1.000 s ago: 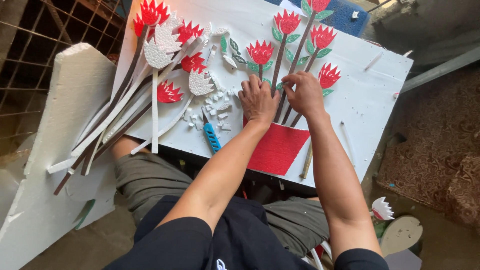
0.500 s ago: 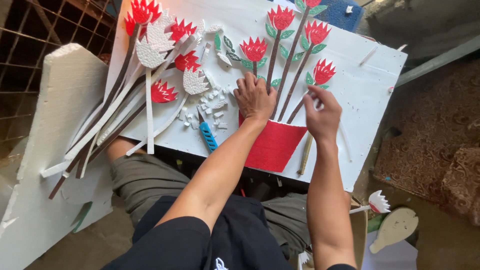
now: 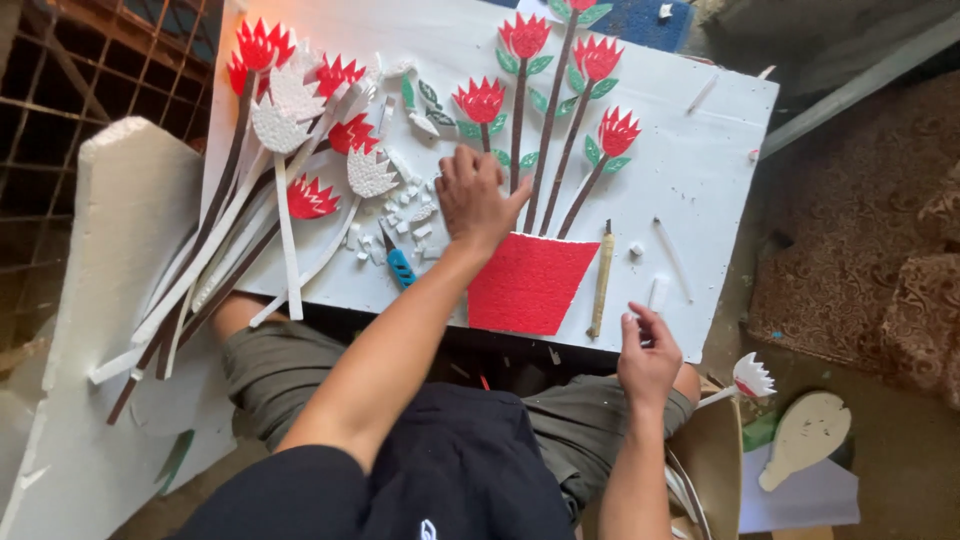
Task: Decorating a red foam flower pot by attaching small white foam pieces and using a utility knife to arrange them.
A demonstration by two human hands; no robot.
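I read this as the laying-up step of a foam flower picture. The red pot sits low on the white board, which lies across my lap, and brown stems rise from it to red flowers. My left hand lies flat just above the pot's rim, fingers spread and pressing at the foot of the stems, gripping nothing. My right hand hangs at the board's near edge, fingers loosely curled; I cannot tell whether they pinch anything. A slim stick lies just right of the pot, a blue-handled knife to its left among white scraps. Spare flowers are heaped at the far left. In my judgement the next move calls for steady pressure while the free hand fetches a piece.
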